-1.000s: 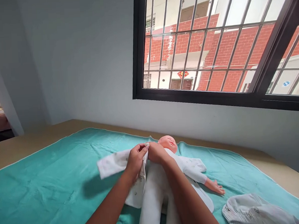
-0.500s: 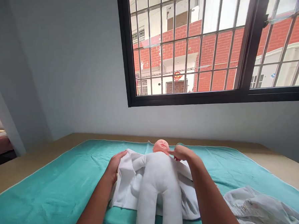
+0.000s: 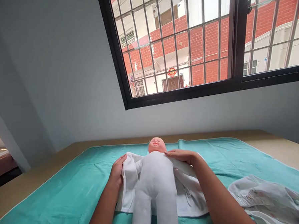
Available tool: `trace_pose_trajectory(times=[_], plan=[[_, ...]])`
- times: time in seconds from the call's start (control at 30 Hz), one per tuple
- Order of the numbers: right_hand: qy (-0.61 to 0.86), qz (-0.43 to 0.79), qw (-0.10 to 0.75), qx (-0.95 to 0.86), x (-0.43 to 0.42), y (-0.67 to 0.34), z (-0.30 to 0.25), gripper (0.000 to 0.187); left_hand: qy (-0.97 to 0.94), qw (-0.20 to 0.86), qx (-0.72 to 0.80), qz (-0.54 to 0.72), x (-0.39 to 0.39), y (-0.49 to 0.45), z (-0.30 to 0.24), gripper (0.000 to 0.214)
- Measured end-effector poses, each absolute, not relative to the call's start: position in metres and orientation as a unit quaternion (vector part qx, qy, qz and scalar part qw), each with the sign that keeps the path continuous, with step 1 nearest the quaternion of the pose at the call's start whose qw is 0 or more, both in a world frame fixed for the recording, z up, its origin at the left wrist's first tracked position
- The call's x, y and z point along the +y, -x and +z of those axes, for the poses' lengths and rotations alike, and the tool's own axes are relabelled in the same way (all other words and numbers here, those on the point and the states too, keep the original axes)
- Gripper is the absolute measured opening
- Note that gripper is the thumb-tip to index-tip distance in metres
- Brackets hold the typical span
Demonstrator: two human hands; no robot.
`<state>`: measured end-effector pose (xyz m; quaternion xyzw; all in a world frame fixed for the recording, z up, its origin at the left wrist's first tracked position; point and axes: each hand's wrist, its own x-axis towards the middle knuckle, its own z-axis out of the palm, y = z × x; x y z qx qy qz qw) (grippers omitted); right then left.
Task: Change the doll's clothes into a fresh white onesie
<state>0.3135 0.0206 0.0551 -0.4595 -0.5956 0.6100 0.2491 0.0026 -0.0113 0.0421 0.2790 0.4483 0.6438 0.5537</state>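
Note:
A baby doll with a white cloth body and a pinkish head lies on its back, legs toward me. Spread open beneath it is a white baby shirt, showing on both sides of the body. At the left, my left hand is closed on the shirt's edge, level with the doll's arm. My right hand lies with fingers stretched out over the doll's shoulder and upper arm on the right, fingertips near the neck. Part of that arm is hidden by the hand.
A teal sheet covers most of the tan tabletop. Crumpled white clothing lies at the right. Behind the table rises a grey wall with a barred, black-framed window.
My right hand has gone from a pointing finger at the doll's neck to lying flat on its shoulder. My left hand keeps hold of the shirt's edge. The view has tilted.

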Motion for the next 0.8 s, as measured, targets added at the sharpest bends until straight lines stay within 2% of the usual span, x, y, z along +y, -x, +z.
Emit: trace_pose_trajectory(times=[0.13,0.3,0.47,0.53,0.63,0.8], plan=[[0.358,0.677,0.256,-0.589,0.023,-0.291,0.050,0.044,-0.295,0.530,0.459,0.649,-0.012,-0.001,0.047,0.011],[0.344,0.704,0.231,-0.577,0.034,-0.266,0.026,0.046,-0.316,0.535,0.468,0.628,-0.017,-0.003,0.059,0.011],[0.412,0.656,0.181,-0.606,0.042,-0.256,0.014,0.053,-0.479,0.620,0.389,0.485,-0.039,0.003,0.086,0.028],[0.416,0.650,0.178,-0.611,0.044,-0.256,0.014,0.055,-0.556,0.617,0.338,0.442,-0.049,0.010,0.101,0.035],[0.427,0.650,0.172,-0.604,0.045,-0.257,0.014,0.056,-0.620,0.550,0.391,0.401,-0.059,0.022,0.116,0.039],[0.408,0.669,0.183,-0.594,0.041,-0.255,0.014,0.050,-0.667,0.355,0.628,0.185,-0.062,0.027,0.109,0.032]])
